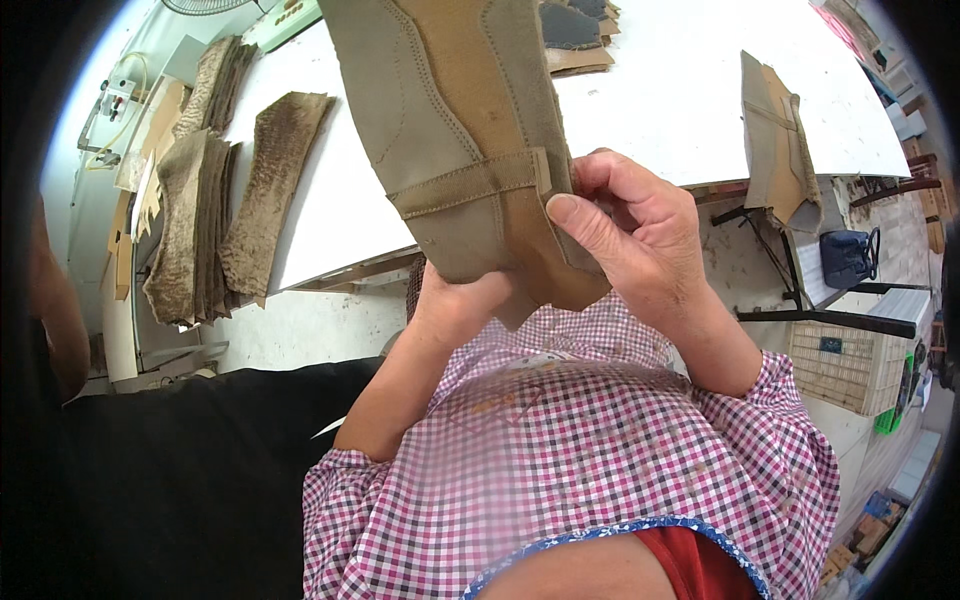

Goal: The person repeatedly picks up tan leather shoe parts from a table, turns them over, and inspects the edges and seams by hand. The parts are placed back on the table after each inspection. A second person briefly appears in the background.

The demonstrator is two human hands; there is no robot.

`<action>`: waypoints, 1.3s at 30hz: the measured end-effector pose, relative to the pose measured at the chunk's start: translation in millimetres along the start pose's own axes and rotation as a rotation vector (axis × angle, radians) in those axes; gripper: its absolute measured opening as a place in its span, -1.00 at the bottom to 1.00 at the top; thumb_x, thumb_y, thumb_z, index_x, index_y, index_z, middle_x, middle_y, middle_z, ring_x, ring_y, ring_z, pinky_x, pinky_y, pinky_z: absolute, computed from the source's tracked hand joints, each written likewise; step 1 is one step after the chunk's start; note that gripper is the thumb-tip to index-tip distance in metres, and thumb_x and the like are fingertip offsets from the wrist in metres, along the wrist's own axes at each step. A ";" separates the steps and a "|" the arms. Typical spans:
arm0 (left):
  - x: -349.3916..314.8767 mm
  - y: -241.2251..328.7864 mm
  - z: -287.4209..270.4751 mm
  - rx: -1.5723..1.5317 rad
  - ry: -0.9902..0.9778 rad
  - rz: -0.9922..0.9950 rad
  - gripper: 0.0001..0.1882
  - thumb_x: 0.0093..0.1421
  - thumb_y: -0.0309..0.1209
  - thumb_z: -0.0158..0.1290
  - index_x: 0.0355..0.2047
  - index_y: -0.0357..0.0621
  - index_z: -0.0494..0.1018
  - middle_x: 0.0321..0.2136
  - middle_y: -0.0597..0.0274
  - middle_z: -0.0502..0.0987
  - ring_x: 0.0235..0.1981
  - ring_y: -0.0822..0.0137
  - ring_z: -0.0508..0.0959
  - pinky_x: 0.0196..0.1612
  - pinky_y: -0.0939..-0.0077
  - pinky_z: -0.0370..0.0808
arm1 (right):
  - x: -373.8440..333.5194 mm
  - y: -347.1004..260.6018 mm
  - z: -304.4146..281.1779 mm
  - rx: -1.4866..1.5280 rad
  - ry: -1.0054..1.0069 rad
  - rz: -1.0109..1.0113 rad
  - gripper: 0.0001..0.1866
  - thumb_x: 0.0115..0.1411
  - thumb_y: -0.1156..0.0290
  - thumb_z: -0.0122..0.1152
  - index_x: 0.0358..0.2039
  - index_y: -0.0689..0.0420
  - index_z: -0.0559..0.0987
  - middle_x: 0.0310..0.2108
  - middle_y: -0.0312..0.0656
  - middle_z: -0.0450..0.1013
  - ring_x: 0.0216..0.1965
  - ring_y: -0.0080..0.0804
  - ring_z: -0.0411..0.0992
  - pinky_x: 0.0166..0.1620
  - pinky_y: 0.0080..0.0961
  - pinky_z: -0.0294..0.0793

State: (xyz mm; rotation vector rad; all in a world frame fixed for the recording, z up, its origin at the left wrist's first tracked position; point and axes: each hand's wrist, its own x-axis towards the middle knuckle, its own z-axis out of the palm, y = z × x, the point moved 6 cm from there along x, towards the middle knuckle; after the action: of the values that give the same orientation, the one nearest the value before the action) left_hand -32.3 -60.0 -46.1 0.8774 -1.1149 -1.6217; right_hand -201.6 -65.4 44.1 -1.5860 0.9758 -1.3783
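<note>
A stitched boot upper [465, 90], grey-brown with a tan strip down its middle, is held up in front of me. A narrow stitched strap [465, 188] crosses its lower part. My right hand [640, 220] is closed on the right edge beside the strap's end, thumb on the front and fingers curled behind. My left hand [455, 305] grips the lower edge from beneath; most of its fingers are hidden behind the piece. Another stitched upper [770, 140] lies at the table's right edge, partly overhanging it.
The white table [660, 120] stretches ahead. On its left are a stack of fuzzy brown pieces [185, 230] and a single fuzzy piece [275, 185]. Dark pieces [575, 30] lie farther back. At right are a crate [845, 365] and a dark blue bag [850, 257]. Another person's arm [55, 310] shows at far left.
</note>
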 end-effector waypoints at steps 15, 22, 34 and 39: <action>-8.2 -5.4 33.5 0.192 0.017 -0.020 -0.53 0.15 -0.37 0.24 0.01 -0.29 0.37 -0.11 0.15 0.51 -0.08 0.31 0.50 -0.03 0.42 0.48 | 7.4 2.8 -17.0 0.231 0.209 0.071 -0.84 0.23 0.43 0.20 -0.38 0.29 0.56 -0.55 -0.37 0.46 -0.52 -0.76 0.31 -0.47 -0.77 0.30; -12.1 -21.5 38.3 0.176 0.018 -0.077 -0.60 0.14 -0.47 0.22 -0.02 -0.25 0.41 -0.14 0.19 0.54 -0.11 0.32 0.52 -0.05 0.42 0.49 | 35.0 12.5 -33.0 0.265 0.348 0.027 -0.80 0.21 0.37 0.23 -0.44 0.25 0.58 -0.60 -0.43 0.41 -0.61 -0.82 0.23 -0.60 -0.83 0.14; -18.9 -30.3 31.1 0.135 -0.015 -0.130 -0.61 0.14 -0.52 0.22 -0.03 -0.26 0.43 -0.13 0.21 0.55 -0.13 0.35 0.52 -0.06 0.46 0.49 | 54.0 8.3 -46.7 0.188 0.296 -0.156 -0.82 0.25 0.36 0.21 -0.40 0.22 0.58 -0.56 -0.47 0.39 -0.54 -0.82 0.23 -0.49 -0.83 0.19; -14.6 -21.4 0.1 0.239 -0.048 -0.087 -0.62 0.17 -0.47 0.18 -0.01 -0.31 0.41 -0.16 0.17 0.56 -0.15 0.33 0.54 -0.09 0.47 0.50 | 63.9 14.5 -51.3 0.517 0.320 -0.104 -0.85 0.25 0.38 0.18 -0.39 0.18 0.58 -0.49 -0.42 0.44 -0.47 -0.75 0.29 -0.38 -0.81 0.27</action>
State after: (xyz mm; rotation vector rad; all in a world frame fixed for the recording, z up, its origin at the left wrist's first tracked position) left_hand -34.6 -43.1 -65.6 1.0591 -1.3396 -1.6088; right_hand -246.3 -134.0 58.9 -1.0612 0.6425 -1.8191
